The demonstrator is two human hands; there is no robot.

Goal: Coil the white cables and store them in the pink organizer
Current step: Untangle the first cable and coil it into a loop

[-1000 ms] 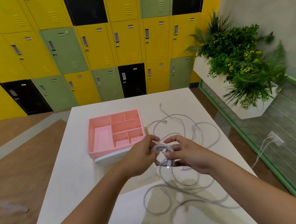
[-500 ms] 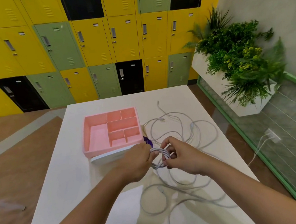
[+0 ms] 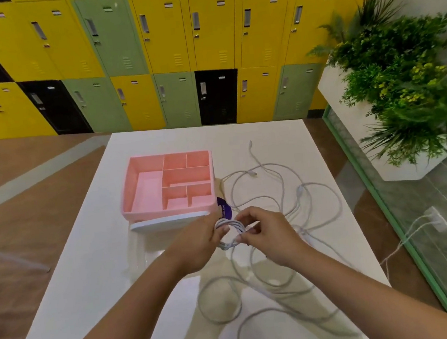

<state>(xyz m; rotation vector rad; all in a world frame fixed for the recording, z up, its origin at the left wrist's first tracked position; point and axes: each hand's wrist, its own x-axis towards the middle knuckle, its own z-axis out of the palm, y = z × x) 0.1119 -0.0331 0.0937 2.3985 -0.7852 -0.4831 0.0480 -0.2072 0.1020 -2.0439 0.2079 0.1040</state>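
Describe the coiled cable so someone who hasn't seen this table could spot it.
On the white table, find the pink organizer. Nearer than its right front corner, the left hand and right hand hold a coiled cable between them. It alone is wound into a tight ring; the other cables sprawl loose.

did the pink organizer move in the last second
No. The pink organizer sits where it was on the table, on its white base, loose cables still off its right side; only the camera shifted.

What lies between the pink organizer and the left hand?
Head view: a flat white slab along the pink organizer, just before the left hand.
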